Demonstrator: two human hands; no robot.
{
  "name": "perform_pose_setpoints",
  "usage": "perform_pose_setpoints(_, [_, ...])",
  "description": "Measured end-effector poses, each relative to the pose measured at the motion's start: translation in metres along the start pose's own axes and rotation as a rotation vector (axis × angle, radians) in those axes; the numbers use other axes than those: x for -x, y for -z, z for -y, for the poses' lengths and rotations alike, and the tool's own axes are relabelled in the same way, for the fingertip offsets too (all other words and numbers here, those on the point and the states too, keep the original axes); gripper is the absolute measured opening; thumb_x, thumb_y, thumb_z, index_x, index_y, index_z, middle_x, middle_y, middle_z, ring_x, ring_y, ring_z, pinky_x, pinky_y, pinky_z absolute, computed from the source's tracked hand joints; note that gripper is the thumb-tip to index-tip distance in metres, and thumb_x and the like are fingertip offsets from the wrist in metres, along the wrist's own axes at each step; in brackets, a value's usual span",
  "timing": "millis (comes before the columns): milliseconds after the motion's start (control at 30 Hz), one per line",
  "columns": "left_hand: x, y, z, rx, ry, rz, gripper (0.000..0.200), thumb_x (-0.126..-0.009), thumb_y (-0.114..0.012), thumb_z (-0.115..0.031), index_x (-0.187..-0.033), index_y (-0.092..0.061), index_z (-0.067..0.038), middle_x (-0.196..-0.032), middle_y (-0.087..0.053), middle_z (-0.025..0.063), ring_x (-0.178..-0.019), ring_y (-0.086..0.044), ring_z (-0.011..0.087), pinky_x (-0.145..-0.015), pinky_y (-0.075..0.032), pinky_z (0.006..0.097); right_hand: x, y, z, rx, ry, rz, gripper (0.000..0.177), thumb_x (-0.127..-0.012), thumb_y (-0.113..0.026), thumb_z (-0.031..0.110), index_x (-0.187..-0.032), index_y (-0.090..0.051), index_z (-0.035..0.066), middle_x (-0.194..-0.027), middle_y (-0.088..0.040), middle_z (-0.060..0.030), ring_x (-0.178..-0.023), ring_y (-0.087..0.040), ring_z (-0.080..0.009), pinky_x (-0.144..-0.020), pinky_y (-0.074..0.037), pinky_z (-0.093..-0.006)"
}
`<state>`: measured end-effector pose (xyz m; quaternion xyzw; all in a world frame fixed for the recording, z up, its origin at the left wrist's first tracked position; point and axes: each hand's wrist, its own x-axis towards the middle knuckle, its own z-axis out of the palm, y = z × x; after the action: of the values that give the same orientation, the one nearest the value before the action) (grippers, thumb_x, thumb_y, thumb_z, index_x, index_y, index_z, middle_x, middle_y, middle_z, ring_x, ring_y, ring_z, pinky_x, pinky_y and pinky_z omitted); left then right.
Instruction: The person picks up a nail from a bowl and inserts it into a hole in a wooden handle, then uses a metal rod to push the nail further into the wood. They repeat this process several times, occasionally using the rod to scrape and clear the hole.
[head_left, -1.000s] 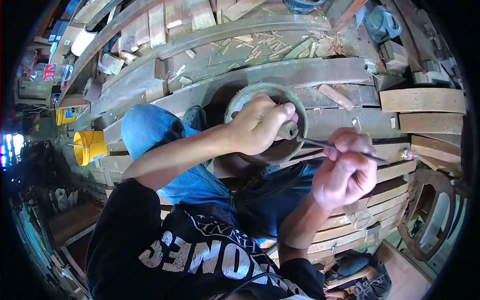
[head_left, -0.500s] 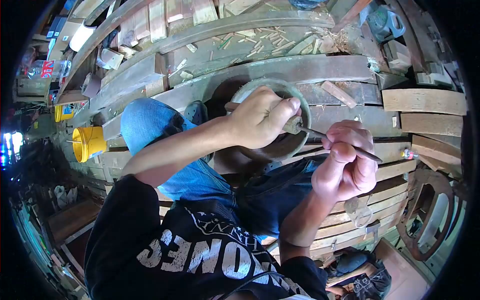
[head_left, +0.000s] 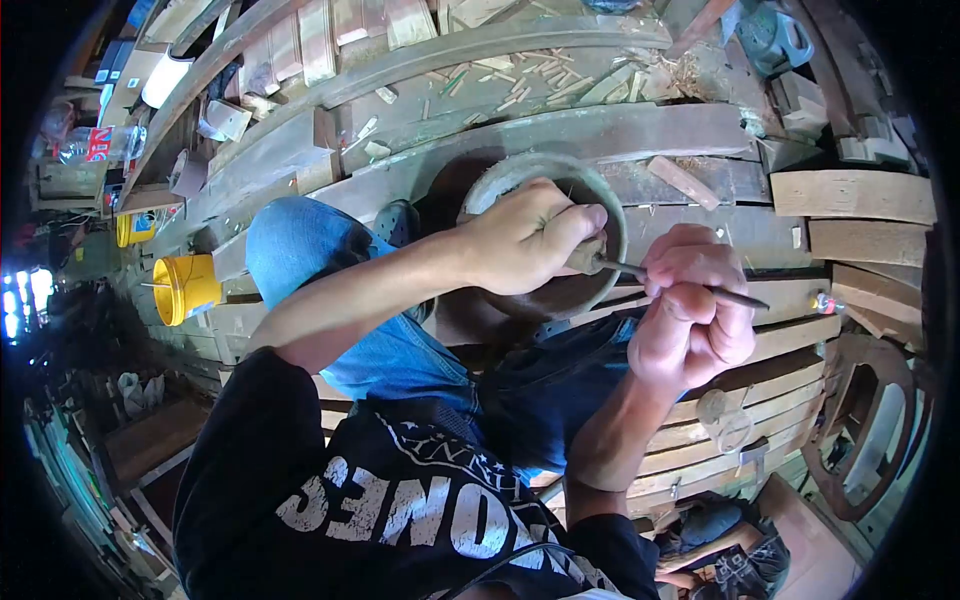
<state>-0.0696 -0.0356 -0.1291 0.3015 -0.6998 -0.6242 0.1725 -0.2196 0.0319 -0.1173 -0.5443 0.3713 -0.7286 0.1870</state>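
Observation:
My left hand [head_left: 530,235] is wrapped round the wooden handle [head_left: 587,257] of a chisel-like tool. A slim dark metal shank leads from the handle to my right hand [head_left: 695,305], whose fingers are closed on it. The dark, flat tip [head_left: 742,298] sticks out past those fingers to the right. Most of the handle is hidden in my left fist. Below both hands, between my knees, stands a round tub with a grey rim [head_left: 612,215]. My left hand overlaps its opening in this view.
Wooden planks make up the floor, with a loose wood block [head_left: 683,183] beyond the tub. Small offcuts [head_left: 540,75] lie scattered farther ahead. A yellow bucket [head_left: 187,288] stands left, stacked boards [head_left: 850,195] right. Another person [head_left: 725,545] is at lower right.
Both hands keep their hold on the tool. The tool has tilted a little flatter, and its tip has shifted slightly right and up.

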Motion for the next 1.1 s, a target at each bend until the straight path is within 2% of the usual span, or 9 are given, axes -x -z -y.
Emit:
perform_pose_setpoints(100, [0.0, -0.001, -0.001, 0.297, 0.266, 0.089, 0.038, -0.096, -0.04, -0.026, -0.086, -0.06, 0.004, -0.057, -0.054, 0.0127, -0.056, -0.051, 0.0186, -0.056, -0.044, 0.0371, -0.001, 0.0, -0.003, -0.039, 0.0, 0.005, 0.017, -0.088, -0.063, 0.01, -0.081, -0.06, -0.005, -0.067, -0.063, -0.0108, -0.059, -0.059, -0.0203, -0.056, -0.048, -0.031])
perform_pose_setpoints(200, [0.002, 0.004, 0.002, -0.113, 0.101, 0.187, 0.033, -0.095, -0.041, -0.024, -0.105, -0.055, 0.004, -0.071, -0.056, 0.0108, -0.067, -0.056, 0.0187, -0.065, -0.049, 0.0321, -0.005, 0.002, -0.002, -0.019, 0.001, 0.03, 0.017, -0.087, -0.065, 0.009, -0.081, -0.06, -0.005, -0.068, -0.063, -0.0108, -0.059, -0.059, -0.0197, -0.057, -0.049, -0.0305])
perform_pose_setpoints(233, [0.0, 0.001, 0.016, 0.182, 0.208, 0.202, 0.033, -0.095, -0.038, -0.022, -0.109, -0.053, 0.003, -0.066, -0.051, 0.0096, -0.065, -0.055, 0.0192, -0.067, -0.048, 0.0285, -0.008, 0.003, -0.001, 0.006, 0.002, 0.06, 0.018, -0.087, -0.066, 0.01, -0.08, -0.06, -0.005, -0.069, -0.063, -0.0108, -0.059, -0.059, -0.0191, -0.057, -0.049, -0.0301])
perform_pose_setpoints(333, [-0.003, 0.001, 0.013, 0.138, 0.197, 0.291, 0.031, -0.096, -0.033, -0.021, -0.106, -0.054, -0.001, -0.057, -0.045, 0.005, -0.055, -0.048, 0.0156, -0.054, -0.041, 0.0276, -0.009, 0.001, -0.002, 0.009, 0.007, 0.062, 0.019, -0.086, -0.068, 0.011, -0.077, -0.06, -0.005, -0.069, -0.063, -0.0108, -0.06, -0.059, -0.0176, -0.057, -0.048, -0.0278])
perform_pose_setpoints(500, [-0.007, 0.001, 0.013, 0.646, 0.34, 0.423, 0.048, -0.099, -0.024, -0.028, -0.058, -0.041, -0.009, -0.046, -0.033, -0.0018, -0.039, -0.027, 0.0085, -0.038, -0.023, 0.0251, -0.008, 0.002, -0.003, 0.003, 0.031, 0.074, 0.023, -0.09, -0.063, 0.015, -0.079, -0.058, -0.005, -0.069, -0.061, -0.0099, -0.06, -0.056, -0.018, -0.055, -0.046, -0.0279])
perform_pose_setpoints(833, [-0.005, 0.003, 0.012, 0.55, 0.328, 0.432, 0.05, -0.099, -0.024, -0.031, -0.056, -0.04, -0.01, -0.047, -0.032, -0.0018, -0.039, -0.027, 0.0089, -0.038, -0.024, 0.025, -0.005, 0.003, -0.006, -0.113, -0.015, 0.03, 0.018, -0.086, -0.068, 0.01, -0.08, -0.062, -0.005, -0.071, -0.064, -0.0108, -0.059, -0.058, -0.0171, -0.057, -0.047, -0.0282])
perform_pose_setpoints(900, [-0.005, 0.003, 0.015, 0.201, 0.024, 0.376, 0.049, -0.099, -0.025, -0.031, -0.059, -0.041, -0.009, -0.047, -0.032, -0.0019, -0.04, -0.027, 0.0091, -0.039, -0.023, 0.0249, -0.006, 0.004, -0.008, -0.101, -0.01, 0.046, 0.018, -0.086, -0.068, 0.01, -0.08, -0.061, -0.005, -0.071, -0.064, -0.011, -0.059, -0.058, -0.0173, -0.056, -0.047, -0.0284])
perform_pose_setpoints(1000, [-0.003, 0.003, 0.002, 0.625, 0.445, 0.322, 0.046, -0.099, -0.026, -0.03, -0.062, -0.042, -0.008, -0.049, -0.034, -0.0015, -0.041, -0.028, 0.0089, -0.039, -0.024, 0.0245, -0.006, 0.005, -0.005, -0.065, -0.016, 0.08, 0.022, -0.09, -0.063, 0.014, -0.079, -0.059, -0.004, -0.07, -0.061, -0.0099, -0.06, -0.055, -0.0174, -0.056, -0.046, -0.0291])
perform_pose_setpoints(1100, [-0.005, 0.01, 0.014, 0.576, 0.317, 0.426, 0.044, -0.099, -0.027, -0.029, -0.07, -0.049, -0.004, -0.051, -0.039, -0.0002, -0.042, -0.032, 0.0107, -0.042, -0.029, 0.0252, -0.005, 0.005, -0.003, -0.051, -0.027, 0.087, 0.028, -0.093, -0.059, 0.019, -0.078, -0.056, -0.003, -0.068, -0.058, -0.0086, -0.06, -0.051, -0.0172, -0.056, -0.045, -0.0297])
